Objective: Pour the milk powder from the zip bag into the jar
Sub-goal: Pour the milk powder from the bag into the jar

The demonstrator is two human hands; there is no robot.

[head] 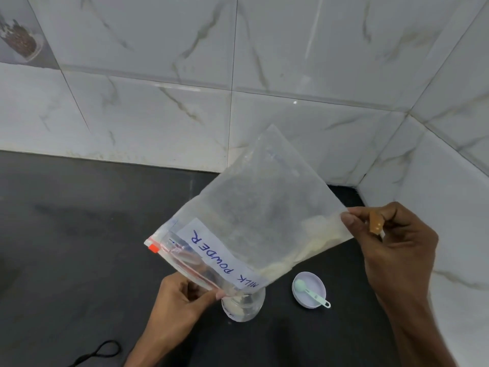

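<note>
Your left hand, lowest in view, pinches the zip edge of the bag between thumb and fingers, right beside the jar. Your right hand is higher and further right. Its thumb and forefinger pinch the closed bottom corner, and the other fingers are curled. A small brown piece shows between those fingers; you cannot tell what it is.

The bag hangs in the air between your hands, above the dark counter. Its long axis slopes from the raised closed end at upper right down to the zip end at lower left. The mouth faces down and towards you, and its lowest corner sits just over the open jar. The "MILK POWDER" label reads upside down.

The pour looks part done. Pale powder lies along the bag's lower edge, and the jar seems to hold a little at its base. You likely need a steeper tilt to send the rest down.

Just right of the jar, the lid lies on the counter with a small green spoon in it. A black cord lies at lower left, and a tiled wall stands behind.
</note>
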